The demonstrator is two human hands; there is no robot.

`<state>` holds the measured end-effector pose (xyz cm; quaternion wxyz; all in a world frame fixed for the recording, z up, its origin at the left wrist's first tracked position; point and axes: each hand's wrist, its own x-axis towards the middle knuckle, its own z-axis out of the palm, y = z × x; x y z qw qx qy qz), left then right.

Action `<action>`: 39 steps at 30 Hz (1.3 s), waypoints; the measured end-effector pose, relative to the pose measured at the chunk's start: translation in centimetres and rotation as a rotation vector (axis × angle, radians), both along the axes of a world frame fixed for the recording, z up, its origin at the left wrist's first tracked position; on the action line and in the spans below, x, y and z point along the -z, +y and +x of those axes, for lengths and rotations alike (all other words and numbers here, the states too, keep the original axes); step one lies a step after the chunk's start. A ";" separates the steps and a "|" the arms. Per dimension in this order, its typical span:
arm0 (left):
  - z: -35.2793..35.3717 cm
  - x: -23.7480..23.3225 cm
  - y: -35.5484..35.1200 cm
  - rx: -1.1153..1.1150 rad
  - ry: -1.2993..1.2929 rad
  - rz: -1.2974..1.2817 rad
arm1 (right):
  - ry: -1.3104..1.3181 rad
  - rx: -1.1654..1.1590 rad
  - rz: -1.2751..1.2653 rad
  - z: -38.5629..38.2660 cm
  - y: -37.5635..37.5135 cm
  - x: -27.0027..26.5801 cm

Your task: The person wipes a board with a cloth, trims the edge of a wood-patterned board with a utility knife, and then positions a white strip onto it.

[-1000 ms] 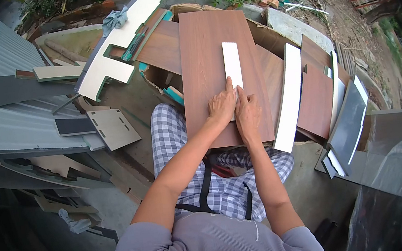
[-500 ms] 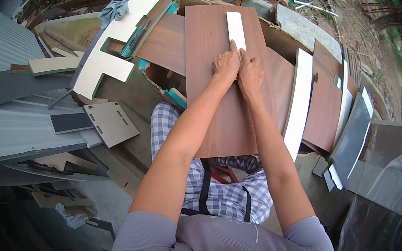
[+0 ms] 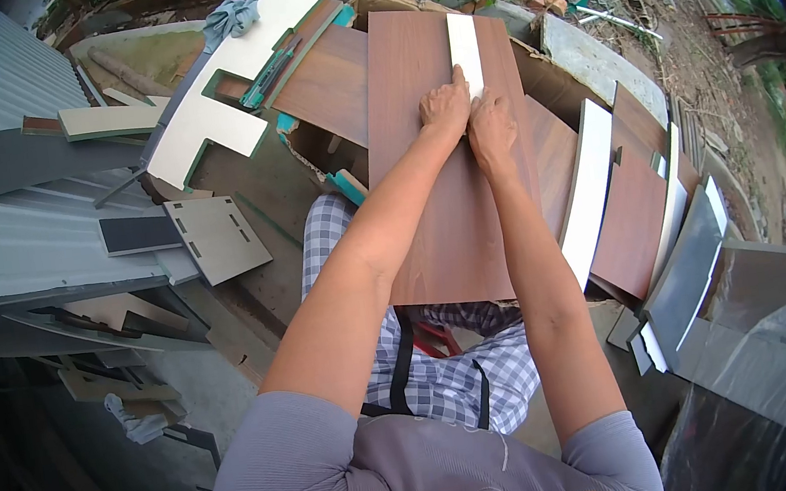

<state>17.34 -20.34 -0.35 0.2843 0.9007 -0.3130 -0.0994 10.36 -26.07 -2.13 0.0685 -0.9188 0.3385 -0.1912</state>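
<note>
A narrow white strip [image 3: 463,41] lies lengthwise on a large brown wood-grain board [image 3: 426,192] in front of me. My left hand [image 3: 447,109] is at the strip's near end, its index finger stretched along the white surface and the other fingers curled. Close beside it, my right hand [image 3: 493,125] has its fingers bent around the same end, on the right edge. Both hands cover that near end, so the exact grip is partly hidden. The board rests over an open cardboard box [image 3: 307,148], above my knees.
A white cut-out panel [image 3: 227,89] with a grey cloth [image 3: 231,18] on it is at the upper left. Boards lean on the right, including a curved white-edged one [image 3: 587,187]. Plastic-wrapped panels [image 3: 766,327] stand lower right. Corrugated metal sheeting [image 3: 9,234] is at left.
The white strip has slid slightly away from me toward the board's far edge, with both hands following. My right index finger, stretched out before, is now more bent.
</note>
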 end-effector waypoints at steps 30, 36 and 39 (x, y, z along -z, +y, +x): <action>-9.3 -0.7 10.3 0.057 0.051 0.056 | 0.101 -0.135 0.076 -10.8 9.8 -1.6; -4.5 0.3 6.8 -0.009 0.034 0.032 | 0.091 -0.114 0.125 -5.6 7.2 -1.6; -2.1 0.5 5.3 -0.006 0.034 0.047 | 0.088 -0.108 0.153 -3.3 5.9 -1.6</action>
